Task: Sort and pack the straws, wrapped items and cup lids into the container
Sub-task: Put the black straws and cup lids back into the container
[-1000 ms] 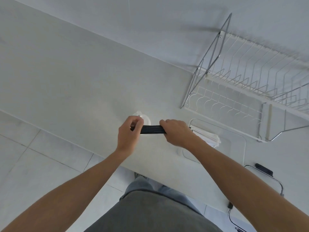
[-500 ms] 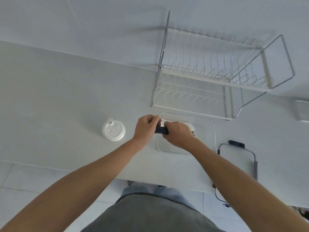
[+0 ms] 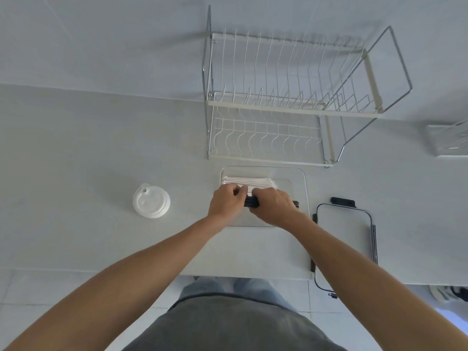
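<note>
A clear rectangular container (image 3: 301,178) sits on the white counter in front of me. Paper-wrapped items (image 3: 247,181) lie along its far side. Over the container, my left hand (image 3: 225,201) and my right hand (image 3: 272,206) both grip a bundle of black straws (image 3: 251,201), one hand at each end; most of the bundle is hidden under the fingers. A white cup lid (image 3: 151,201) rests on the counter to the left, apart from the container.
A wire dish rack (image 3: 291,102) stands just behind the container. The container's lid with black clips (image 3: 344,224) lies to the right, near the counter's front edge. A clear box (image 3: 448,140) sits at the far right.
Both hands carried the black straw bundle from beside the cup lid rightward over the container and lowered it. The cup lid stayed where it was.
</note>
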